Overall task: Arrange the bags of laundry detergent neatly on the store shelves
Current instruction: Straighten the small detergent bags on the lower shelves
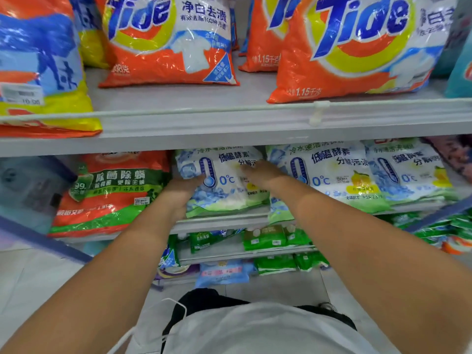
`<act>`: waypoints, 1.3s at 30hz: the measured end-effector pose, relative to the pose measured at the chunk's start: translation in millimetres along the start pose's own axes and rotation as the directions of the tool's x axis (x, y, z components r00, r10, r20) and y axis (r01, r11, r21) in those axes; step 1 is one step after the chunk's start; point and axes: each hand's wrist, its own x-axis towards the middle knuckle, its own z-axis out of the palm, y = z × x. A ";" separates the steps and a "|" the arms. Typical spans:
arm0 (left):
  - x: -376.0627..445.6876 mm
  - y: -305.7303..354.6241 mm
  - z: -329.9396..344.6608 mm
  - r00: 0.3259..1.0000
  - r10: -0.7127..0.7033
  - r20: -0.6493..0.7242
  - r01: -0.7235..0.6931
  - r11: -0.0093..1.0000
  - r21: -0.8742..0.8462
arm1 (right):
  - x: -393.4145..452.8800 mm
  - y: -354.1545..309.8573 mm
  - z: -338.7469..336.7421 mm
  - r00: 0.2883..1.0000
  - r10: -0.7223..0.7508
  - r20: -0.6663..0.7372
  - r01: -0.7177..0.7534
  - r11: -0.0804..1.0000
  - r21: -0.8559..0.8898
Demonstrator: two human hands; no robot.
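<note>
A white and blue detergent bag (pixel 224 186) with a thermometer print and "0°C" stands on the middle shelf (pixel 224 222). My left hand (pixel 182 191) grips its left edge. My right hand (pixel 258 173) presses on its right front face. Two more bags of the same kind, one (pixel 332 175) and another (pixel 408 169), stand to its right. An orange and green detergent bag (pixel 112 192) leans to its left. On the upper shelf (pixel 229 123) stand orange Tide bags, one (pixel 168 39) at the middle and one (pixel 357 47) at the right.
A blue and yellow bag (pixel 40 72) overhangs the upper shelf's front rail at the left. Lower shelves hold small green packets (pixel 265 236) and a pale blue packet (pixel 224 273). A translucent blue bin (pixel 28 190) sits at the left. Grey floor lies below.
</note>
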 end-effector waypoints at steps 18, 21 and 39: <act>-115.1 2.1 -35.8 0.995 -0.003 0.099 0.016 0.991 -0.132 | -33.7 23.7 -21.3 0.989 -0.139 -0.040 0.118 0.614 0.780; -118.1 -12.6 -4.3 0.995 -0.013 0.102 0.043 0.954 -0.298 | -51.3 41.7 -54.0 0.968 -0.225 -0.108 0.234 0.667 0.708; -133.5 64.9 342.2 0.917 0.394 0.055 -0.398 0.901 0.173 | -38.1 307.2 -274.1 0.971 0.081 -0.224 0.158 0.482 0.862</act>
